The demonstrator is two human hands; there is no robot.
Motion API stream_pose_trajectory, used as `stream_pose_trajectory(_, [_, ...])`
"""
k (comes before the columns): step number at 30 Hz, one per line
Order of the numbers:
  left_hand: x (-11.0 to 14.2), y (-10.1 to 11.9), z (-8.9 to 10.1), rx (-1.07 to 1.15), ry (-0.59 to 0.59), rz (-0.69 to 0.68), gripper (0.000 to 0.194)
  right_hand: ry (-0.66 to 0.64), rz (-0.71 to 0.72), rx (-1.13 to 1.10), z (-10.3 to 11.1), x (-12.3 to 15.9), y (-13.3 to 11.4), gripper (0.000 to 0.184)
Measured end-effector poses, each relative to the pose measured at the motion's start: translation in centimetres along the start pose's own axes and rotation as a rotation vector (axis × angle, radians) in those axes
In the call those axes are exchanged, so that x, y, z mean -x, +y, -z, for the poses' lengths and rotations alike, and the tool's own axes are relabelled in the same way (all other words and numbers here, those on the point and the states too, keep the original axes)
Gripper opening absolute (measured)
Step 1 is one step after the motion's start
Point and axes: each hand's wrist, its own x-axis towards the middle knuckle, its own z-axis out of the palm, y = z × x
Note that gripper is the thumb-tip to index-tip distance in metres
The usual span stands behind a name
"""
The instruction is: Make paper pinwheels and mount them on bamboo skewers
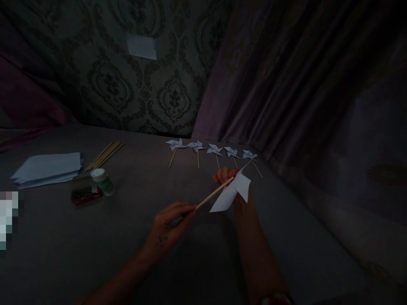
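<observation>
A white paper pinwheel (231, 194) on a thin wooden stick (213, 195) is held up over the grey surface, tilted. My left hand (173, 222) pinches the stick's lower end between thumb and fingers. At the upper end, my right hand (225, 174) is closed round the pinwheel by its middle, partly behind the paper blades. The exact place where paper and stick meet is hard to make out in the dim light.
Several finished pinwheels (215, 149) lie in a row at the back. To the left are a stack of white paper (51, 167), loose wooden sticks (106, 156), a white-and-green bottle (103, 182) and a small red box (85, 195). A curtain (286, 106) hangs along the right.
</observation>
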Motion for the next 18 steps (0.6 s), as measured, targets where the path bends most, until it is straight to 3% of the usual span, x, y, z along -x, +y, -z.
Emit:
stream_pose_trajectory(6, [0.05, 0.41, -0.11, -0.021, -0.012, -0.065, 0.015, 0.098, -0.087, -0.052, -0.31, 0.15, -0.44, 0.036])
stream_pose_trajectory(14, [0.15, 0.02, -0.29, -0.022, 0.011, -0.096, 0.014, 0.024, -0.117, -0.066, 0.20, 0.33, -0.94, 0.025])
stream_pose_trajectory(18, [0.01, -0.02, -0.20, 0.017, 0.022, -0.020, 0.014, 0.105, -0.192, -0.016, 0.38, 0.64, -1.09, 0.028])
